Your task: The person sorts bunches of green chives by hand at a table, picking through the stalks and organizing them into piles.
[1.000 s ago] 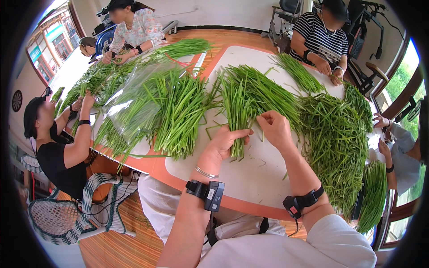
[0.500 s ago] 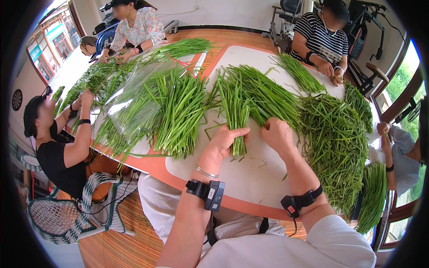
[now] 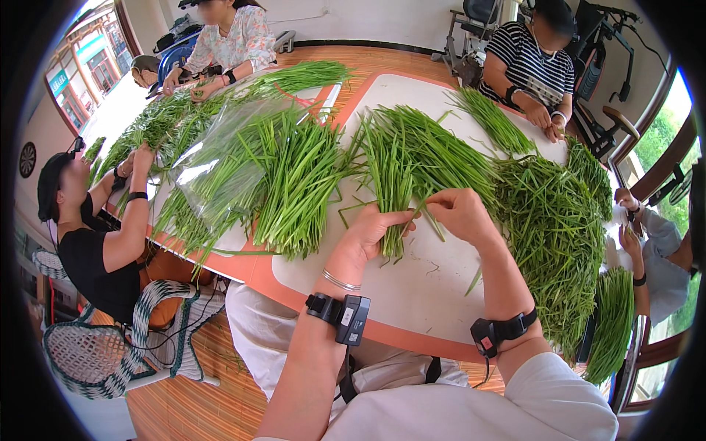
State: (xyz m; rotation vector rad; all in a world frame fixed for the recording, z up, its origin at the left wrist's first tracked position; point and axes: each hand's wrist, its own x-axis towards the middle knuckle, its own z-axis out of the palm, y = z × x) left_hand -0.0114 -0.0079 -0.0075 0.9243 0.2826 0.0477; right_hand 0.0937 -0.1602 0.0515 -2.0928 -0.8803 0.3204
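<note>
Across two tables (image 3: 434,312), I saw one big loose heap (image 3: 551,235) on the right and one clear plastic sheet (image 3: 220,184) on the left. Between them lay one green bunch (image 3: 390,173), the left hand (image 3: 370,229) closed around it. The right hand (image 3: 465,212) pinched narrowly just beside it; whether on a blade, I couldn't tell.

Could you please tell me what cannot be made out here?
In the head view:
Part of the green bundle, hidden by the left hand.
Whether the right hand grips the blade beside it: too small.
The tabletop under the large green heap, covered by it.
The far-right co-worker, cut off by the dark rim.
</note>
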